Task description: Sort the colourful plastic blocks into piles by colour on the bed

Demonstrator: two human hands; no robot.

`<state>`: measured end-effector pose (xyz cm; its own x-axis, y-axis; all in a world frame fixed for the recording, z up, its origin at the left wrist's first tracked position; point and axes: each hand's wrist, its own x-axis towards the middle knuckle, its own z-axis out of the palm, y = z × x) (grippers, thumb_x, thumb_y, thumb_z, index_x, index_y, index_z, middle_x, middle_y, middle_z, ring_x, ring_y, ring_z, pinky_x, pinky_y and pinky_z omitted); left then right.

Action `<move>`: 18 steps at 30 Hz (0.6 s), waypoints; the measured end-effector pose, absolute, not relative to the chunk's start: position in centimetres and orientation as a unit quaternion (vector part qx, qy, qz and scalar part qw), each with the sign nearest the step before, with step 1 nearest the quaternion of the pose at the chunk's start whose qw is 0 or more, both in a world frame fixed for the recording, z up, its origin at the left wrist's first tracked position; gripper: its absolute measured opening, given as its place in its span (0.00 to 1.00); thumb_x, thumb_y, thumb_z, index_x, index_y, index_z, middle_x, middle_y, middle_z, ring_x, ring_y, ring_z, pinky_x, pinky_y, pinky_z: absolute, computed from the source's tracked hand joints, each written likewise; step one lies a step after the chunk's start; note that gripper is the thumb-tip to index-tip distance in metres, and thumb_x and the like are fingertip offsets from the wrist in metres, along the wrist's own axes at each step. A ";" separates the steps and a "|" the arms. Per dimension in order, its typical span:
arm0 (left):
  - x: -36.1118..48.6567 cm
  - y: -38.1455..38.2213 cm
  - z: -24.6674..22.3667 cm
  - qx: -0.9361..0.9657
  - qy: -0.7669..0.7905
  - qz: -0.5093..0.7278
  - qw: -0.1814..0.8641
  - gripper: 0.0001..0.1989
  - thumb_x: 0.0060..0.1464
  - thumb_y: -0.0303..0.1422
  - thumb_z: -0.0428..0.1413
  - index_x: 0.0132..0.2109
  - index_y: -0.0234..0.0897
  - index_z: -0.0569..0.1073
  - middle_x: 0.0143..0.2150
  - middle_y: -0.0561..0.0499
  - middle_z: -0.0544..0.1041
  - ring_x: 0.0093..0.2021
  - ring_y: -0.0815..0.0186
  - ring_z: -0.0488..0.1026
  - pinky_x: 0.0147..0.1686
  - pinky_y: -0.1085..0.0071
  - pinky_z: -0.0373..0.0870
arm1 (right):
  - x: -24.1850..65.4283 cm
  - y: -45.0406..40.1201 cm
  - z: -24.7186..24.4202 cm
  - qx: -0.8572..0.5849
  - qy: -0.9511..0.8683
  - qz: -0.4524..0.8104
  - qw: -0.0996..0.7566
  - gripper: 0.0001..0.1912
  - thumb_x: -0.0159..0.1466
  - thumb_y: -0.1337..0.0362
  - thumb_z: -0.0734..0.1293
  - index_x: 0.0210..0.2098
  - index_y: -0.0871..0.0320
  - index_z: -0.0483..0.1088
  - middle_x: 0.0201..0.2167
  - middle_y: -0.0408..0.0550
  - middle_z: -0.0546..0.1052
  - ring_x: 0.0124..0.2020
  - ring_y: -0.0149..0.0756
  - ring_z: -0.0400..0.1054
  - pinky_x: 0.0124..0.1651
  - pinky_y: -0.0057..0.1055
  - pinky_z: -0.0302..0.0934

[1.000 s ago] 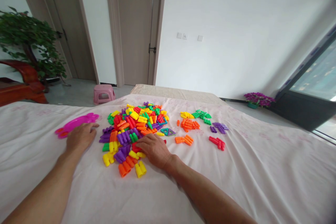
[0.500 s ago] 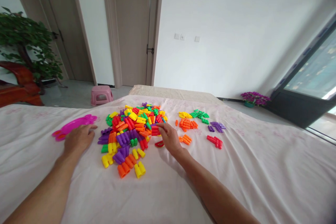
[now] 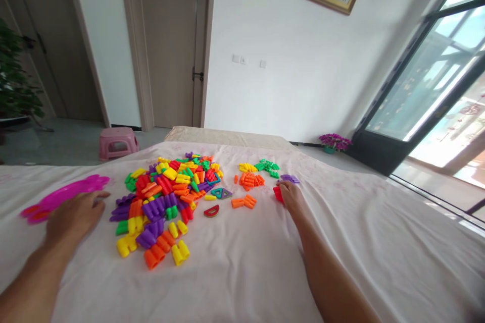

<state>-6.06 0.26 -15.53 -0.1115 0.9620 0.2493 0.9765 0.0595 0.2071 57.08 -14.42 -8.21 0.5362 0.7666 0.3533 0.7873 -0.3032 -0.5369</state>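
Note:
My right hand (image 3: 291,195) is closed at the right, fingertips on a red plastic building block (image 3: 278,194); the hand and forearm hide the cloth just behind them. My left hand (image 3: 76,216) rests with its fingers stretched out, holding nothing. It lies against the near edge of a bright pink plastic tray (image 3: 70,193). Between the hands spreads a mixed pile of tube-shaped building blocks (image 3: 159,202) in red, yellow, purple, green and orange. Purple blocks (image 3: 290,178) lie just beyond my right hand.
Right of the pile sit small groups: yellow blocks (image 3: 247,167), green blocks (image 3: 267,166), and orange blocks (image 3: 252,180). A red half-round piece (image 3: 211,211) and triangular pieces (image 3: 221,193) lie nearby. The cloth (image 3: 235,267) is wrinkled. A pink stool (image 3: 118,142) stands beyond it.
My right hand has moved from the pile's right edge over to where the red group lay, with a red block at its fingertips. The view has turned right; my left hand stays by the tray.

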 end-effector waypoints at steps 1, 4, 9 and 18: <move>-6.0 0.2 -15.4 -0.664 -0.730 -0.161 0.021 0.22 0.68 0.38 0.47 0.60 0.41 0.80 0.61 0.40 0.80 0.56 0.45 0.77 0.54 0.49 0.75 | 57.3 -14.7 -8.4 -0.822 -0.472 -0.012 0.319 0.21 0.65 0.58 0.61 0.45 0.55 0.84 0.46 0.54 0.82 0.48 0.46 0.75 0.52 0.38 0.67; -5.7 -0.1 -14.9 -0.663 -0.734 -0.148 0.013 0.24 0.69 0.39 0.45 0.62 0.40 0.79 0.62 0.40 0.79 0.57 0.45 0.77 0.55 0.50 0.74 | 57.0 -15.1 -9.1 -0.849 -0.472 -0.008 0.238 0.21 0.69 0.54 0.62 0.49 0.52 0.83 0.53 0.54 0.80 0.57 0.49 0.71 0.60 0.41 0.63; -5.1 -0.9 -13.9 -0.665 -0.732 -0.150 0.004 0.24 0.68 0.37 0.46 0.61 0.39 0.79 0.62 0.38 0.78 0.59 0.44 0.76 0.56 0.50 0.72 | 56.9 -15.1 -9.9 -0.857 -0.486 -0.025 0.171 0.19 0.71 0.58 0.61 0.49 0.53 0.83 0.53 0.55 0.81 0.58 0.47 0.70 0.60 0.38 0.59; -4.8 -1.2 -13.8 -0.666 -0.727 -0.167 0.013 0.23 0.64 0.35 0.50 0.59 0.37 0.80 0.60 0.36 0.80 0.57 0.43 0.76 0.55 0.51 0.72 | 51.4 -14.2 -8.8 -0.699 -0.630 -0.100 0.323 0.12 0.70 0.64 0.65 0.43 0.55 0.81 0.47 0.54 0.83 0.52 0.48 0.72 0.60 0.44 0.63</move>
<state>-4.82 -1.21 -13.76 -0.1136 0.9637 0.2415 0.9726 0.0582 0.2251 51.37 -14.22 -8.83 0.1867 0.8164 0.5465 0.9456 0.0015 -0.3252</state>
